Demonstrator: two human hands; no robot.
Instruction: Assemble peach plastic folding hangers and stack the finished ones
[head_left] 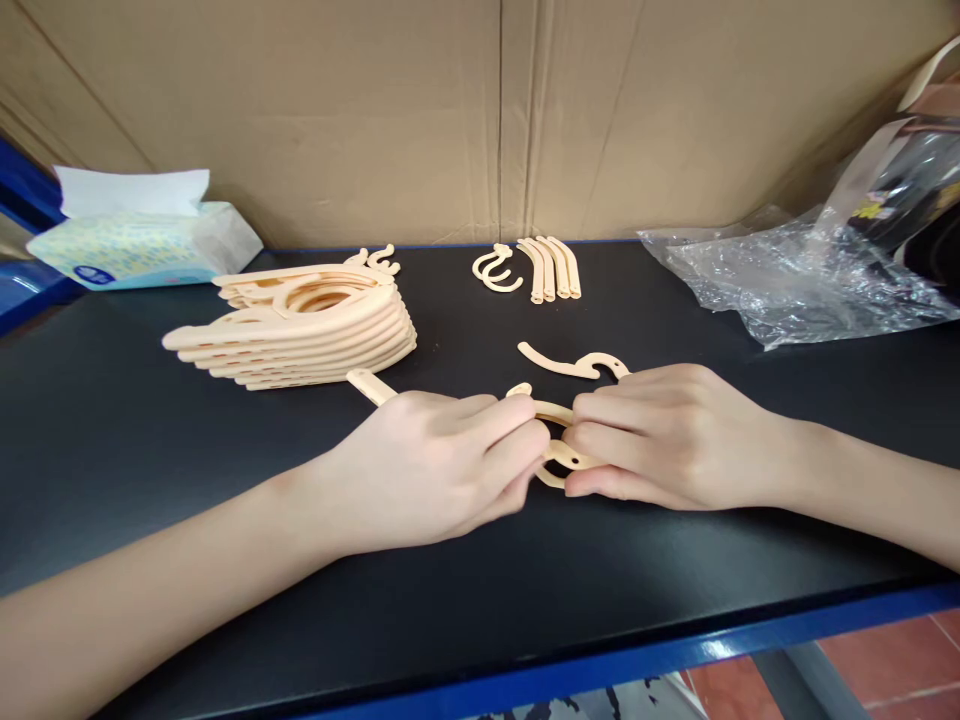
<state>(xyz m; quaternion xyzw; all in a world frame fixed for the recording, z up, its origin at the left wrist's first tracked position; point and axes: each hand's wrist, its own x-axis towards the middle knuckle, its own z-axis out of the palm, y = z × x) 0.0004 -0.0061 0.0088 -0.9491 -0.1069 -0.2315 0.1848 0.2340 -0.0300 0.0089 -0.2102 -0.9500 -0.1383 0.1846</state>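
Both of my hands are closed on a cream plastic clothes hanger (566, 455) low over the black table. My left hand (457, 455) wraps its left part, and one flat end sticks out behind the wrist. My right hand (667, 435) pinches the right part, close to a small dark hole. Between the hands curved pieces show, but how they join is hidden by my fingers. Just beyond my right hand a loose hooked hanger piece (574, 365) lies on the table, its right end covered by the hand.
A stack of cream hangers (300, 335) stands at the left, hooks toward the back. Loose hooks (496, 270) and several curved arms (551, 270) lie at the back middle. A tissue pack (142, 245) sits back left, clear plastic bags (795, 275) back right. Cardboard (360, 110) walls the rear.
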